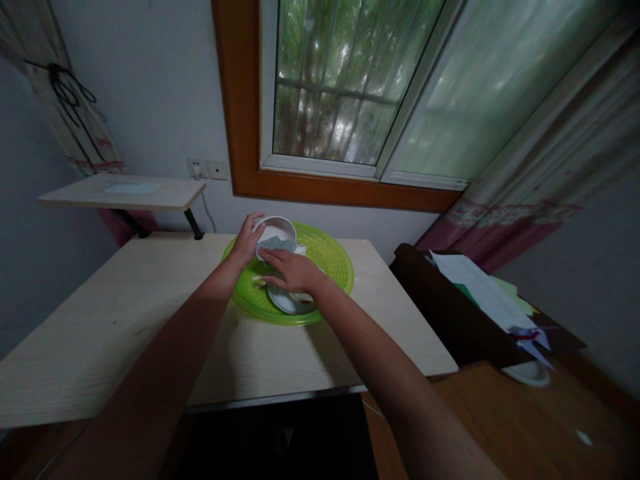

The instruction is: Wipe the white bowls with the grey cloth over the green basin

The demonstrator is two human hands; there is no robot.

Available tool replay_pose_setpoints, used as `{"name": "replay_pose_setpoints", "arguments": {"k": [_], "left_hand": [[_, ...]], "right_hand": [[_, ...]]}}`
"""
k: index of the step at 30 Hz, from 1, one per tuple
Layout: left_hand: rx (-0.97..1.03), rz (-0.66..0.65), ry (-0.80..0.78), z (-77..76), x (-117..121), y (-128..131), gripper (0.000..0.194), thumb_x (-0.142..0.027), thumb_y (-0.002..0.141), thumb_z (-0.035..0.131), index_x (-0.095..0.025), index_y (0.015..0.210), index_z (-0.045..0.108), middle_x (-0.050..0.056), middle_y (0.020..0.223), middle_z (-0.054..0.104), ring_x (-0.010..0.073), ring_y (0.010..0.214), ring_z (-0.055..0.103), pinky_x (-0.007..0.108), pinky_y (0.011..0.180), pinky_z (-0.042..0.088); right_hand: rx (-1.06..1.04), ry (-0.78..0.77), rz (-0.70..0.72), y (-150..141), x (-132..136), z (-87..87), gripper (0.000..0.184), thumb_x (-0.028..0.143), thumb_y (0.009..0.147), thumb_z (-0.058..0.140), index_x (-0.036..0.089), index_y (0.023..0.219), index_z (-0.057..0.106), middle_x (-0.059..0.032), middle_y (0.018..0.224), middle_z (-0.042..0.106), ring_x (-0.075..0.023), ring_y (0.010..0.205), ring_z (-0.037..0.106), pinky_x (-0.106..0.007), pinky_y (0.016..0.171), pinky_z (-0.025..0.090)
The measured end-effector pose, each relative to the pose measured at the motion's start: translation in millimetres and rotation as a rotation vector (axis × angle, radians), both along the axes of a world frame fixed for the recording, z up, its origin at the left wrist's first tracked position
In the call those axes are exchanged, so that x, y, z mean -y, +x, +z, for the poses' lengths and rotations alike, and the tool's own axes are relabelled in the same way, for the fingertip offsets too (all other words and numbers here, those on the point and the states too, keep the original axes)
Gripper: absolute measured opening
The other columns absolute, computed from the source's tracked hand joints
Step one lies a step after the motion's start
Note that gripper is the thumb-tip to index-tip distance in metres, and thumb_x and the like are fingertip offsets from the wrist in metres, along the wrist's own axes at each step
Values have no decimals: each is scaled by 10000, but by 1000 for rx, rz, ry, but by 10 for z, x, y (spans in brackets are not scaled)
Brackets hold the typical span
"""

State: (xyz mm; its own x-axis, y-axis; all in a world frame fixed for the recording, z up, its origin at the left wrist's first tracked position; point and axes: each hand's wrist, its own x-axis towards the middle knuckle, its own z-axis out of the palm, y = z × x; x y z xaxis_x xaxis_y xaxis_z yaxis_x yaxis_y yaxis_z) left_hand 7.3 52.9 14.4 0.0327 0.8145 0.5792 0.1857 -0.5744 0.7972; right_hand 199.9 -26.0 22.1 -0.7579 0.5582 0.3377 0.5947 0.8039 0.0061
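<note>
A white bowl [281, 227] is tilted over a green plastic basket [335, 257], its inside facing me. My left hand [247, 240] grips the bowl by its left rim, thumb toward the inside. Bunched at the bowl's lower side is a grey cloth [275, 244]. My right hand [295, 270] lies across the cloth with fingers stretched and pressing it to the bowl; how firmly it holds the cloth is partly hidden. Beneath my right hand, a white plate [285, 301] with a small red mark rests in the basket. A pale yellowish piece [259, 281] lies left of the plate.
The basket stands on a light wooden table [150, 300] against the wall under a window [345, 87]. A small raised shelf [125, 192] is at the back left. Right of the table, papers [480, 287] lie on a dark piece of furniture [430, 293].
</note>
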Motion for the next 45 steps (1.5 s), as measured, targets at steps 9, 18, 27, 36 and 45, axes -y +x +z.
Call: {"name": "replay_pose_setpoints", "arguments": {"k": [9, 18, 27, 36, 45], "left_hand": [[56, 50, -52, -43, -55, 24, 335, -460, 896, 548, -230, 1139, 522, 82, 1168, 591, 218, 1108, 558, 373, 1037, 425], [135, 24, -96, -32, -26, 40, 351, -513, 892, 569, -228, 1090, 519, 45, 1007, 590, 204, 941, 582, 346, 870, 480], [95, 87, -64, -37, -46, 12, 358, -540, 890, 534, -232, 1072, 521, 55, 1042, 576, 223, 1018, 561, 369, 959, 434], [74, 62, -60, 7, 13, 3, 381, -572, 894, 534, -231, 1063, 517, 59, 1041, 586, 227, 1003, 565, 369, 927, 451], [125, 72, -64, -39, -46, -16, 469, -650, 882, 559, -229, 1088, 529, 61, 1045, 590, 231, 1012, 590, 389, 946, 471]], "right_hand": [[54, 86, -183, 0, -59, 11, 475, 455, 1072, 393, 206, 1433, 575, -122, 1493, 566, -283, 1419, 465, -457, 1132, 427], [0, 173, -325, 7, -39, 52, 445, 459, 1060, 429, 151, 1305, 637, -174, 1599, 430, -281, 1540, 280, -509, 1117, 397], [23, 42, -138, -9, -9, 30, 541, 473, 1065, 415, 153, 1493, 496, -141, 1513, 546, -268, 1408, 495, -425, 1150, 413], [-29, -56, -22, -1, 45, 52, 645, 501, 1037, 481, 213, 1594, 328, -120, 1543, 516, -242, 1386, 520, -401, 1135, 437], [20, 60, -139, 13, -38, 27, 482, 434, 1057, 441, 201, 1468, 537, -125, 1521, 538, -269, 1422, 466, -441, 1145, 417]]}}
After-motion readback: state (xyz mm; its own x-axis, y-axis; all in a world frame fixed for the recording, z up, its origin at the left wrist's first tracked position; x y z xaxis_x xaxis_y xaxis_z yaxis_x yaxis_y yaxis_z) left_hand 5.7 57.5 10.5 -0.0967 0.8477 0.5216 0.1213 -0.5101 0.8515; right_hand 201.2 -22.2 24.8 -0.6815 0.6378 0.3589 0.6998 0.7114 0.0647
